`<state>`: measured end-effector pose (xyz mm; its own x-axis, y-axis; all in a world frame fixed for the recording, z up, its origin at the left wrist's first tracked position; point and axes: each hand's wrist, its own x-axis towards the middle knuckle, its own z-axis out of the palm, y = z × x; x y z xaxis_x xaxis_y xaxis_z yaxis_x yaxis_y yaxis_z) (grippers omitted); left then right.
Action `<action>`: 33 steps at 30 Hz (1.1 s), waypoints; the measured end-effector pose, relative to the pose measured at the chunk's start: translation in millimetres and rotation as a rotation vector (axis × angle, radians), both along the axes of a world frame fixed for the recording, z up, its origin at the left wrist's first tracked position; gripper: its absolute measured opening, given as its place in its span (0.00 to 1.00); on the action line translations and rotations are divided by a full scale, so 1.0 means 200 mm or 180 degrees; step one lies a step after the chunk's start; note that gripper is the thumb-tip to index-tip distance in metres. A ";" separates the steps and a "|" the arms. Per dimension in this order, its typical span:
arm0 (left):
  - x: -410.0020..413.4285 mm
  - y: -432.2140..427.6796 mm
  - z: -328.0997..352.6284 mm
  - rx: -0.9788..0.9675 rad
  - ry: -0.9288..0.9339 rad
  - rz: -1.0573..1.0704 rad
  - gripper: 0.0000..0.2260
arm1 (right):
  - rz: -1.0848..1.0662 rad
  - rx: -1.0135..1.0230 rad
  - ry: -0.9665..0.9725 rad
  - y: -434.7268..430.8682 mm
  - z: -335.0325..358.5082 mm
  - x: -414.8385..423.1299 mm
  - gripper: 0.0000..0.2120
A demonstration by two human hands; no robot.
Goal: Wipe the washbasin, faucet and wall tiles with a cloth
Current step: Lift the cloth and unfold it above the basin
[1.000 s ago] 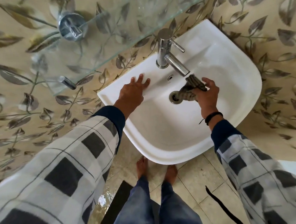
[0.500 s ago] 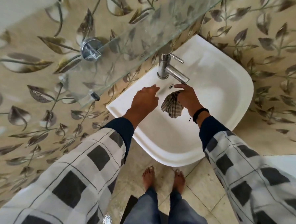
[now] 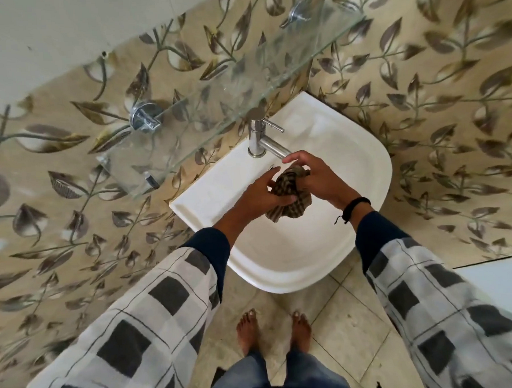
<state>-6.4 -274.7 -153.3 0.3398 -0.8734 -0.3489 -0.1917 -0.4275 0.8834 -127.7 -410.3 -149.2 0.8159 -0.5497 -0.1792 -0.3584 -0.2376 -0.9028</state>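
Over the washbasin (image 3: 374, 164), at about 5 o'clock from the faucet (image 3: 257, 134), the left hand (image 3: 258, 196) and right hand (image 3: 319, 180) both curl round the bunched cloth (image 3: 289, 196), which seems soft, light, probably damp, and best gripped as a wad.

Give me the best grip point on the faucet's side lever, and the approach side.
Pinch the lever near its free tip: it is a thin rod jutting sideways from the faucet column, so thumb and finger fit above and below. Come from the person's right, over the washbasin; the glass shelf crowds the column's other side.
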 end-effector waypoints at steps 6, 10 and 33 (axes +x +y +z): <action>-0.10 0.01 0.04 -0.0096 -0.0399 0.0395 0.11 | 0.0089 -0.0442 0.0082 0.07 0.07 0.01 0.14; -0.05 0.02 0.03 -0.0003 -0.0541 0.0936 0.09 | -0.0103 -0.0848 0.0532 0.05 0.14 0.00 0.15; -0.01 0.05 0.18 -0.0168 0.2318 0.1764 0.27 | -0.1486 0.1226 -0.0855 0.16 0.31 0.07 0.22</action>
<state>-7.6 -263.9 -116.7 0.4266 -0.6719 -0.6054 0.6406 -0.2480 0.7267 -114.3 -378.4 -87.3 0.5512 -0.7937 -0.2572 -0.0959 0.2460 -0.9645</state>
